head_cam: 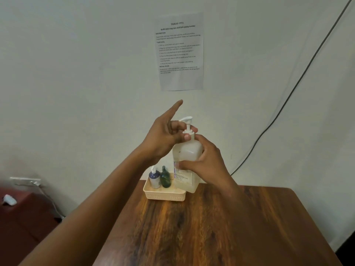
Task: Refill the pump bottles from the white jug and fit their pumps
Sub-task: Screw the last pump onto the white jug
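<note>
At the far left I see a dark red cabinet (23, 214) with one small white object (9, 200) lying on it, and one white wall socket (26, 181) above it. My left hand (165, 139) is raised over the far edge of the wooden table (221, 227); its index finger points straight up and away, while its thumb and the curled remaining fingers pinch the collar of the one white pump (187, 125). That pump sits in the neck of the frosted pump bottle (189, 150), which is upright and held above the table's far edge. Its label carries purple lettering running vertically, too blurred for me to read. Below and left of it, one cream basket (165, 194) rests on the table against the wall and holds two smaller bottles side by side: a blue bottle (155, 178) with a white pump and a green bottle (165, 178) with a dark pump. My right hand (207, 166) wraps the frosted bottle's body, fingers curled across the label, thumb near the shoulder. On the wall above hangs one printed sheet (180, 52) headed "TASK ID: 3791", with headings "DESCRIPTION", "TASK GOAL" and "INITIAL STATE". At right, one dark cable (288, 96) runs down the wall.
</note>
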{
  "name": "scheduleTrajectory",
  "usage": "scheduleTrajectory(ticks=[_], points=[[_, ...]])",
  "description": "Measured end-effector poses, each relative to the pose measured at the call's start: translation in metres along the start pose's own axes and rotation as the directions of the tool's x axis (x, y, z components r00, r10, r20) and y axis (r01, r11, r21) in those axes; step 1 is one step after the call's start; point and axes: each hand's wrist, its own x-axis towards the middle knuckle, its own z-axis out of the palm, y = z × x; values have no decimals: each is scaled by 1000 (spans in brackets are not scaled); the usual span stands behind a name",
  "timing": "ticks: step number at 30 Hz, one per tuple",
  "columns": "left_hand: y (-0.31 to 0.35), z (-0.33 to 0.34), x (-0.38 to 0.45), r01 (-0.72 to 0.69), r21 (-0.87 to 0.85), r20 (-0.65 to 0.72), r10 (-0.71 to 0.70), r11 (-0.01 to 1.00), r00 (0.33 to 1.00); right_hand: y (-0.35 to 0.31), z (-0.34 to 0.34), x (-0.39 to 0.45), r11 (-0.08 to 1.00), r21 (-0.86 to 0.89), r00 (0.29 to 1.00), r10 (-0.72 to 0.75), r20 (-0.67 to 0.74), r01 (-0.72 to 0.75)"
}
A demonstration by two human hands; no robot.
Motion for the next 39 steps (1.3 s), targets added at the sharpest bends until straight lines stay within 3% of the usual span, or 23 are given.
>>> scheduleTrajectory(ticks=[3, 5, 9, 12, 14, 16, 19, 21, 23, 27, 30, 35, 39], points=[[5, -10, 3, 72, -98, 167, -54, 993, 984, 0, -2, 1, 1000, 23, 1000, 7, 12, -7], [7, -12, 5, 77, -86, 175, -61, 993, 983, -2, -2, 2, 1000, 10, 1000, -5, -1, 5], [4, 5, 6, -26, 184, -138, 52, 983, 989, -10, -6, 5, 998, -37, 998, -56, -37, 55], [-3, 9, 6, -46, 194, -237, 92, 980, 967, -9, -8, 6, 996, -52, 997, -68, -30, 67], [-2, 4, 7, -17, 165, -188, 49, 986, 981, -8, -10, 6, 996, -66, 998, -55, -9, 54], [1, -3, 8, 24, 62, -56, -21, 998, 998, -7, -13, 7, 998, -42, 999, -34, 25, 35], [6, -12, 11, 89, -76, 161, -76, 993, 984, -6, -17, 8, 999, 1, 998, -34, 49, 34], [9, -14, 13, 99, -97, 211, -77, 990, 974, -5, -17, 9, 1000, -8, 999, -25, 37, 26], [9, -9, 15, 68, -13, 120, -66, 998, 991, -5, -15, 10, 999, -31, 1000, -24, 16, 25], [1, 12, 18, -7, 290, -226, 76, 957, 971, -6, -14, 14, 997, -65, 999, -43, -10, 42], [-1, 11, 19, -15, 290, -209, 79, 957, 975, -5, -16, 14, 998, -57, 999, -41, 7, 41], [7, 4, 20, 21, 84, 2, -21, 996, 1000, 1, -19, 14, 1000, -29, 999, 2, 52, -1], [3, 13, 18, 16, 281, -161, 31, 960, 986, -2, -20, 15, 1000, -19, 1000, -24, 16, 24]])
